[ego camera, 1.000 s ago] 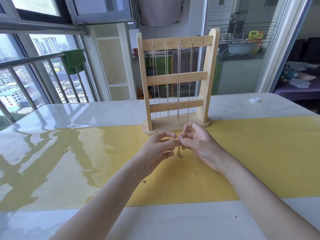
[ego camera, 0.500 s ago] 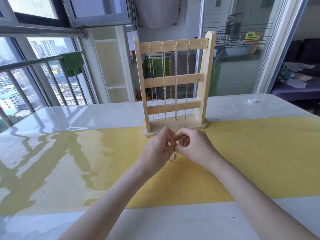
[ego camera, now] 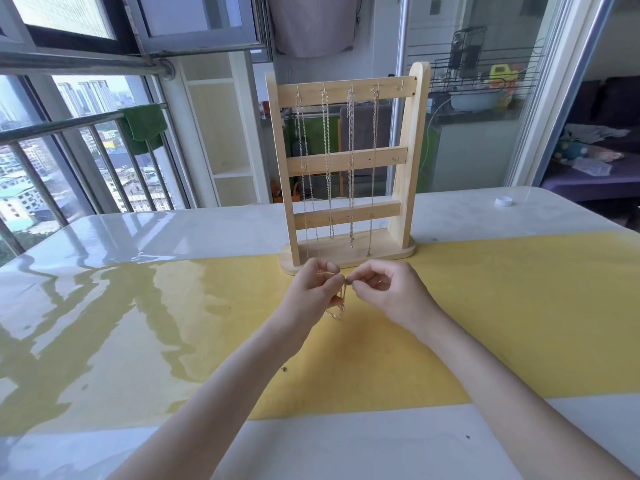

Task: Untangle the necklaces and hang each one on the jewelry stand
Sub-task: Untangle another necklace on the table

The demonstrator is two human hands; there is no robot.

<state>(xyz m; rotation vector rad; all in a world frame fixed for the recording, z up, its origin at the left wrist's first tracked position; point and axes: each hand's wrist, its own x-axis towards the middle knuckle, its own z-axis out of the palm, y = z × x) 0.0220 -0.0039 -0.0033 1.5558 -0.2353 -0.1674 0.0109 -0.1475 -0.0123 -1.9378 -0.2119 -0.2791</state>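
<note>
A wooden jewelry stand [ego camera: 408, 161] with three crossbars stands upright on the table just beyond my hands. Several thin silver necklaces [ego camera: 351, 161] hang from hooks on its top bar; the rightmost hook [ego camera: 401, 86] is bare. My left hand [ego camera: 311, 296] and my right hand [ego camera: 388, 289] are held close together in front of the stand's base, fingertips almost touching. Both pinch a thin silver necklace [ego camera: 339, 311], which dangles in a small bunch below my left fingers, just above the yellow mat [ego camera: 502, 306].
The glossy white table [ego camera: 173, 230] carries the yellow mat across its middle. A small white cap [ego camera: 503, 201] lies at the far right. A railing with a green cloth [ego camera: 143, 124] and windows are at the left, a glass door behind.
My two hands have stayed together over the mat, working the chain. The dangling bunch now hangs lower under my left fingers. The view has shifted slightly.
</note>
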